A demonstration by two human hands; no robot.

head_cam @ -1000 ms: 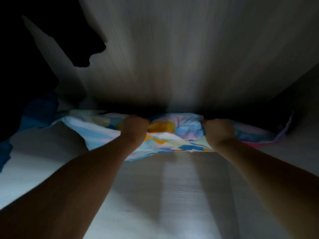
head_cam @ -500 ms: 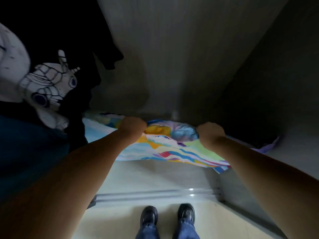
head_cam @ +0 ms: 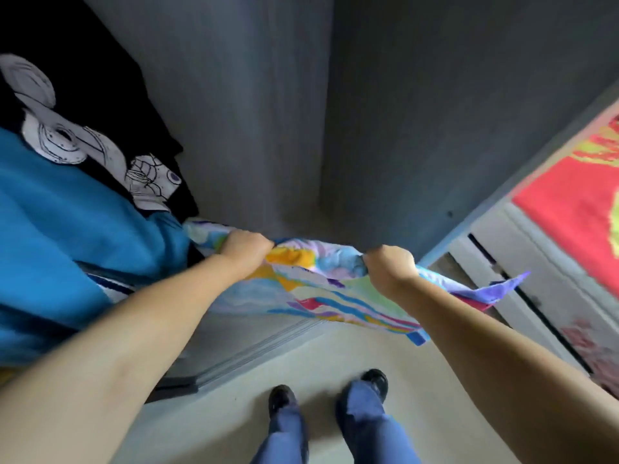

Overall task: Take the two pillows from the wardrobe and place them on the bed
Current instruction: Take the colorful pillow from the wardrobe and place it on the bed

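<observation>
Since before, both fists, left hand (head_cam: 246, 246) and right hand (head_cam: 390, 267), had dragged the clenched pastel-patterned pillow (head_cam: 315, 286) outward; no legible writing

At my left I saw a blue garment (head_cam: 60, 236) hanging against a black shirt (head_cam: 100, 105) with a white line-drawn print. Below me were two black shoes (head_cam: 281, 398) and blue jeans legs (head_cam: 371, 426) on a pale floor (head_cam: 321, 356). At the right a red and yellow cloth (head_cam: 576, 199) lay over white slatted panels (head_cam: 512, 262).
</observation>
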